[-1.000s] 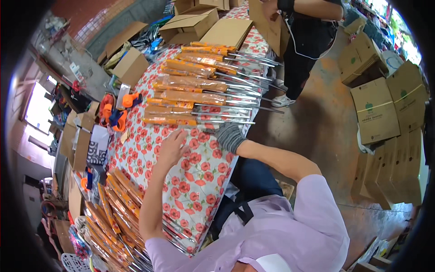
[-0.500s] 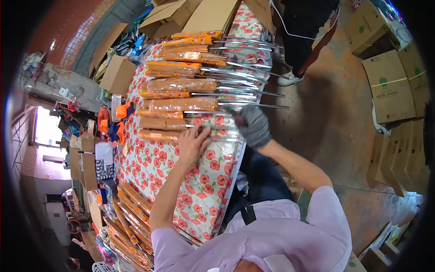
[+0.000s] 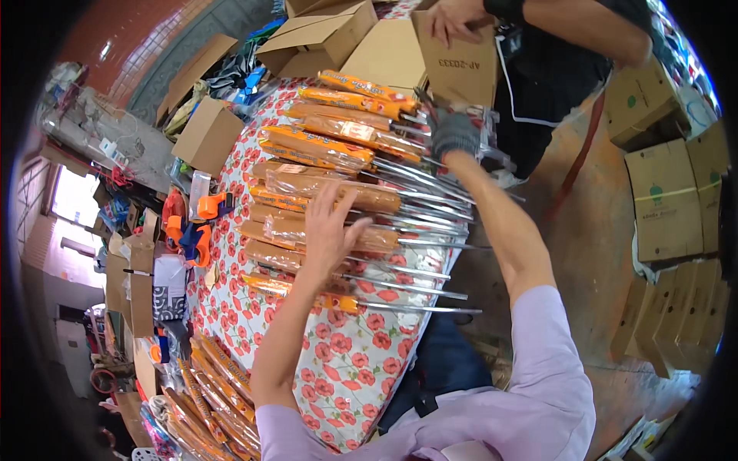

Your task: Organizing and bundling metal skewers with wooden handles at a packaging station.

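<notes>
Several long sleeves in orange and clear plastic (image 3: 319, 146) lie side by side across a table with a poppy-print cover (image 3: 338, 384). Thin metal rods (image 3: 415, 307) stick out of their right ends. My left hand (image 3: 329, 230) rests on the sleeves in the middle of the row, its bare fingers spread and gripping nothing. In a grey knit glove, my right hand (image 3: 455, 134) is at the far end of the row, by the rod ends of the farthest sleeves. Its fingers are dark and smeared, so whether it grips a rod is unclear.
Across the table a person's hand (image 3: 457, 17) rests on a cardboard box (image 3: 457, 65). Open cartons (image 3: 315, 38) stand at the far end. More orange sleeves (image 3: 219, 392) are heaped at the near left, beside orange-and-blue tape dispensers (image 3: 201, 242). Stacked cartons (image 3: 665, 200) line the right.
My right hand has moved away from me to the far sleeves. My left hand has shifted onto the middle of the row. The sleeves lie more slanted, and another person's hand has come into view.
</notes>
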`<state>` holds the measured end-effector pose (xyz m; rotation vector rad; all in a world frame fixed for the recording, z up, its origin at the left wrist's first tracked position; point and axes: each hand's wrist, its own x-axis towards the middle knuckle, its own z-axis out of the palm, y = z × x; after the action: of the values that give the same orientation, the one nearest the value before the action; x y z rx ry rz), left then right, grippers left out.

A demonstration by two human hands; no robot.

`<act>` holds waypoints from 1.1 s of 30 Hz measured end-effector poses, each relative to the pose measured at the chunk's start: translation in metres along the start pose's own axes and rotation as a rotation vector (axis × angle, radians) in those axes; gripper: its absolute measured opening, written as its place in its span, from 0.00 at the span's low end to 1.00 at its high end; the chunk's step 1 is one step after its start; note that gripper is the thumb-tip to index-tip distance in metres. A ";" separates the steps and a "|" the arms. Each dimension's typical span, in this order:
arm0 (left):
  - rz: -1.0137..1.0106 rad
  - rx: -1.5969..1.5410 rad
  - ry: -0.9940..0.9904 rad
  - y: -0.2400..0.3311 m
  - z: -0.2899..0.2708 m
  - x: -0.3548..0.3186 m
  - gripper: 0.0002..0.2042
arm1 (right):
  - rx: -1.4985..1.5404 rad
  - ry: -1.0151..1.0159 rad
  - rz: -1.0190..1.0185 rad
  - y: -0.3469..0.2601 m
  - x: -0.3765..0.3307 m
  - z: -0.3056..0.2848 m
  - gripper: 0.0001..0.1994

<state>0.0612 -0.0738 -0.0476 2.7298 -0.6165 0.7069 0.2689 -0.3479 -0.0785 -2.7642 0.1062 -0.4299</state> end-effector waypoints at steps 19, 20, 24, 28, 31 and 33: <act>-0.105 0.147 0.013 -0.027 0.016 -0.002 0.30 | 0.068 -0.423 -0.653 -0.020 -0.071 0.010 0.24; -0.138 0.150 -0.015 -0.020 0.010 -0.006 0.29 | 0.067 -0.411 -0.789 -0.018 -0.079 0.012 0.24; -0.202 0.186 -0.046 -0.005 -0.002 -0.029 0.28 | 0.281 -0.567 -0.511 -0.029 -0.116 0.009 0.24; -0.215 0.311 -0.074 -0.017 -0.015 -0.061 0.28 | 0.265 -0.589 -0.496 -0.041 -0.129 -0.030 0.27; -0.167 0.279 -0.090 -0.021 -0.007 -0.049 0.28 | 0.270 -0.448 -0.542 -0.022 -0.119 -0.019 0.25; -0.122 0.190 -0.120 -0.017 -0.008 -0.050 0.29 | 0.244 -0.330 -0.472 -0.014 -0.121 -0.011 0.23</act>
<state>0.0268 -0.0391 -0.0686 2.9727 -0.4214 0.6040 0.1509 -0.3235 -0.0983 -2.5564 -0.6428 -0.0823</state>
